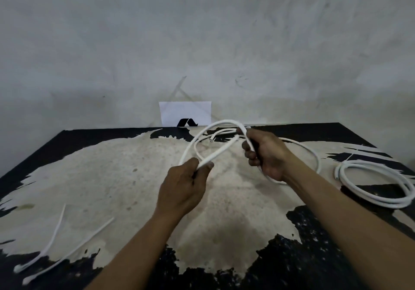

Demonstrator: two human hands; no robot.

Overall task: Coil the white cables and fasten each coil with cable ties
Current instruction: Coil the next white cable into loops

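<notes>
We count two white cables: one loose cable (221, 122), looped in the air at twelve o'clock from the table's middle; one coiled cable (370, 163), lying at three o'clock; we count two cable ties, the left tie (54, 233) and the right tie (78, 246), both at eight o'clock; two hands, the left hand (182, 188) and the right hand (267, 152), near the middle; one table (67, 146); one paper sheet (184, 112) on the wall at twelve o'clock.

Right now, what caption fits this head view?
Left hand and right hand loop a white cable over a table; another coil lies right, cable ties left.
</notes>
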